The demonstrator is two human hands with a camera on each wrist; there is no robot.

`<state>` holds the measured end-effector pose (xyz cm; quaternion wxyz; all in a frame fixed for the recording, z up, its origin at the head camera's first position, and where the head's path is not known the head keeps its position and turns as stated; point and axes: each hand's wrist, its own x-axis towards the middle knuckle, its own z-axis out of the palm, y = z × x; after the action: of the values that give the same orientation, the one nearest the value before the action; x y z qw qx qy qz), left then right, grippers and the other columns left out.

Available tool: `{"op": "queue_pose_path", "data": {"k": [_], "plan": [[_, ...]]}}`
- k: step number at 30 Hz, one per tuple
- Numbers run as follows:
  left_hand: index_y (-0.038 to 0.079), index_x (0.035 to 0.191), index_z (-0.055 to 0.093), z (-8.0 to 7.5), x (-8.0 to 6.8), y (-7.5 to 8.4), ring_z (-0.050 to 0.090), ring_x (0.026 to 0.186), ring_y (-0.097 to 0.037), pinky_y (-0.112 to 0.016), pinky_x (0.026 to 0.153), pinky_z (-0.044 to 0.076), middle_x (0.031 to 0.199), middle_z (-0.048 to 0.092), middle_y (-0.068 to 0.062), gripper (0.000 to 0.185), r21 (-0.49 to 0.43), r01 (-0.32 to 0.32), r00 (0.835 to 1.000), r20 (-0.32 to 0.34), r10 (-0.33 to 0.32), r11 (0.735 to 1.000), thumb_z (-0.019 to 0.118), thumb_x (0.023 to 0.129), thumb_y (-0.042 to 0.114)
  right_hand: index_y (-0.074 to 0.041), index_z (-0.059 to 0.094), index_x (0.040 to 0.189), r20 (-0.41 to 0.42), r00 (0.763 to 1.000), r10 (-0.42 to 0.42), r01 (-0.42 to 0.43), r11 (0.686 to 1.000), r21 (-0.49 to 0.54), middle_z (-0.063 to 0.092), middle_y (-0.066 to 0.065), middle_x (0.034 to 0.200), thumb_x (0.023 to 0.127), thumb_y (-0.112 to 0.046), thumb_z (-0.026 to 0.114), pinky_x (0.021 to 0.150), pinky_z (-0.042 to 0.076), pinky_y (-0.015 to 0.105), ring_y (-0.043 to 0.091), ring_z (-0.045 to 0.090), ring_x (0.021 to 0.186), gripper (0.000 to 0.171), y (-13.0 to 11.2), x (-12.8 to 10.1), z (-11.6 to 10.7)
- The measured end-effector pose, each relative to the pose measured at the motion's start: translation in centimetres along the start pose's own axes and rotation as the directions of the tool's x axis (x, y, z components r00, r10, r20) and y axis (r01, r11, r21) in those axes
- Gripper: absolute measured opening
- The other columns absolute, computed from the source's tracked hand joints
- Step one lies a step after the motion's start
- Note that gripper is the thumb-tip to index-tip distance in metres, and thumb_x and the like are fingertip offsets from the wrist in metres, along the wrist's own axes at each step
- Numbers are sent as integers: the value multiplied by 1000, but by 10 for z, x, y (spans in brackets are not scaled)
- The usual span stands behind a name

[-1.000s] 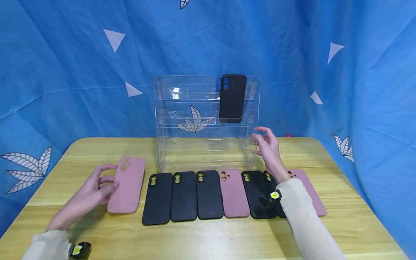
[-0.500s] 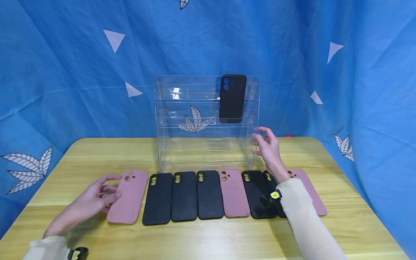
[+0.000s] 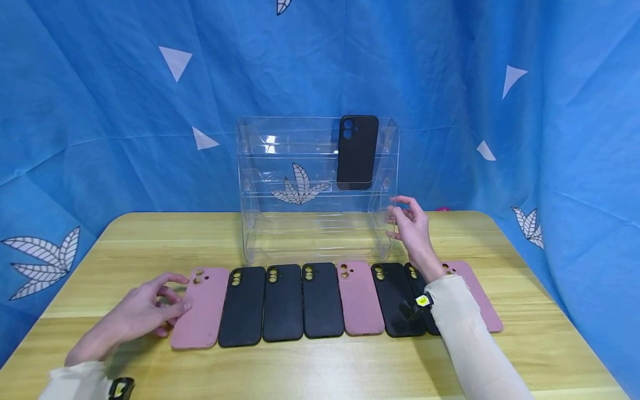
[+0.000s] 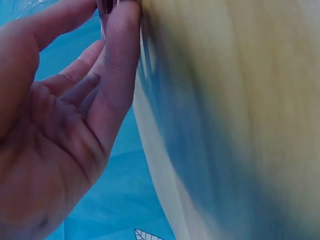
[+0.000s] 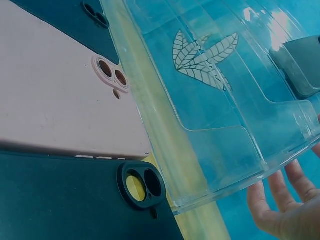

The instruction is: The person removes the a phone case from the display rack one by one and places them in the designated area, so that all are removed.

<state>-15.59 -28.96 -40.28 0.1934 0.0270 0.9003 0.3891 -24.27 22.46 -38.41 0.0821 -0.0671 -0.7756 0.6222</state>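
A pink phone case (image 3: 200, 311) lies flat at the left end of a row of phone cases. My left hand (image 3: 145, 305) pinches its left edge, thumb on top. In the left wrist view, the fingers (image 4: 117, 65) meet at a sliver of the case's edge. Beside it lies a black phone case (image 3: 242, 308), close against it. My right hand (image 3: 412, 228) touches the right side of a clear tiered display stand (image 3: 315, 239). In the right wrist view, its fingertips (image 5: 257, 195) rest against the stand's side wall. A black phone case (image 3: 357, 153) stands upright in the stand's upper right.
The row continues rightward with black cases, a middle pink case (image 3: 361, 300) and a far-right pink case (image 3: 477, 297). My right forearm partly covers the right end. A blue patterned curtain (image 3: 300, 61) hangs behind the wooden table (image 3: 350, 372).
My left hand has lowered the pink case onto the table, towards me, then slid it slightly right against the black case. The right hand has stayed at the stand.
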Motion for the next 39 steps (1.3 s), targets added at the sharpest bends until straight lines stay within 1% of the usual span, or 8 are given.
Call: {"op": "queue_pose_path", "data": {"k": [6, 12, 18, 25, 28, 32, 35, 39], "plan": [[5, 138, 51, 4, 2, -1, 65, 69, -16, -32, 56, 58, 95, 63, -8, 53, 69, -24, 999, -22, 26, 997, 73, 93, 21, -15, 48, 144, -2, 1000, 3, -3, 1000, -6, 58, 10, 121, 106, -34, 50, 86, 62, 35, 28, 61, 114, 43, 0, 0, 0], [5, 137, 51, 4, 2, -3, 64, 68, -16, -32, 56, 58, 94, 63, -7, 51, 73, -43, 999, -21, 45, 996, 72, 93, 20, -14, 48, 144, -7, 1000, 4, -4, 1000, -5, 58, 11, 122, 105, -34, 51, 85, 62, 35, 28, 61, 114, 43, 0, 0, 1], [6, 137, 52, 0, 1, 3, 65, 72, -17, -31, 59, 59, 99, 64, -9, 50, 63, -40, 998, -36, 42, 997, 72, 94, 24, -14, 49, 143, -4, 1000, 5, -5, 1000, -5, 58, 9, 119, 105, -33, 50, 85, 62, 36, 31, 61, 116, 43, -1, 0, 1], [7, 141, 50, -1, 2, 13, 69, 77, -17, -31, 63, 60, 111, 65, -14, 56, 38, -83, 994, -65, 85, 996, 71, 96, 33, -14, 49, 142, -7, 1000, 10, -10, 1000, 1, 58, 7, 115, 105, -31, 50, 87, 63, 40, 29, 63, 113, 41, -1, 1, 1], [9, 141, 51, -1, 3, 18, 69, 76, -16, -31, 62, 59, 114, 66, -13, 53, 49, -95, 991, -86, 99, 994, 70, 97, 32, -14, 49, 142, -7, 1000, 14, -14, 1000, 5, 58, 7, 115, 105, -30, 50, 89, 62, 43, 28, 63, 112, 41, -1, 1, 1], [9, 139, 53, 0, 7, 26, 70, 78, -15, -30, 60, 57, 112, 68, -12, 48, 74, -152, 979, -129, 160, 986, 69, 98, 29, -14, 49, 142, -5, 1000, 14, -14, 1000, 6, 57, 11, 117, 105, -30, 50, 90, 62, 45, 29, 62, 112, 40, -1, 1, 1], [10, 139, 54, 0, 9, 33, 70, 84, -16, -29, 62, 57, 113, 69, -11, 48, 99, -186, 966, -164, 201, 978, 69, 98, 31, -13, 49, 142, -5, 1000, 11, -11, 1000, 6, 57, 14, 119, 105, -30, 49, 89, 62, 44, 30, 62, 113, 40, -1, 1, 1], [13, 139, 53, 1, 12, 42, 70, 91, -17, -29, 65, 58, 116, 68, -11, 49, 112, -210, 952, -203, 229, 971, 69, 98, 33, -13, 48, 142, -4, 1000, 5, -5, 1000, 5, 57, 16, 120, 105, -30, 49, 91, 61, 47, 29, 62, 112, 40, -1, 2, 2]]}}
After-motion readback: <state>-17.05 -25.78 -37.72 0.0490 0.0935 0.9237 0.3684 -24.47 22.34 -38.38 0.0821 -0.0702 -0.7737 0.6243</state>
